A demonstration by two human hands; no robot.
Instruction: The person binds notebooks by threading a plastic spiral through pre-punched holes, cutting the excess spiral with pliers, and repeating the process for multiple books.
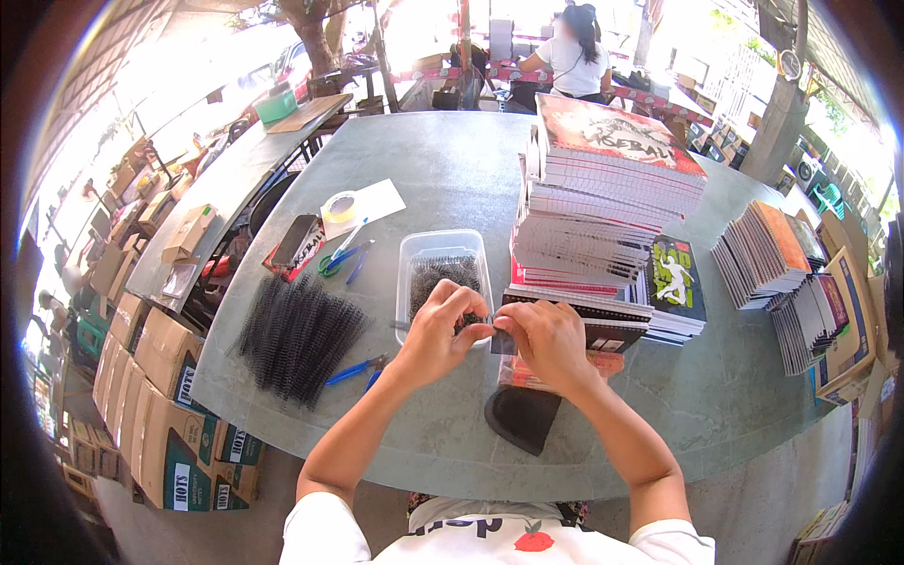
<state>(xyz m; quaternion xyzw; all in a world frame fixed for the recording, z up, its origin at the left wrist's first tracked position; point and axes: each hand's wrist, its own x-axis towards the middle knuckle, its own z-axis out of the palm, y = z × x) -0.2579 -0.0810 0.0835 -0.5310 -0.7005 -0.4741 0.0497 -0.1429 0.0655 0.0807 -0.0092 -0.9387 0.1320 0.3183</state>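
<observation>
My left hand [441,325] is closed in a pinch over the near edge of a clear plastic tub [401,252], which holds a heap of short black coil pieces [443,271]. A thin dark length, seemingly a black binding coil [400,326], pokes out from the left of this hand. Nearly touching it, my right hand [546,341] is also pinched, with a small dark bit at the fingertips that I cannot make out clearly. Under and beyond the right hand lies a black-covered notebook [607,331], at the foot of a tall notebook stack [603,174].
Loose black coils [301,334] lie to the left, with blue-handled pliers [356,369], a tape roll [339,207] and white card [381,200]. A dark curved pad [524,419] sits near the front edge. More notebooks [758,254] and cartons [155,414] flank the table; a person sits beyond.
</observation>
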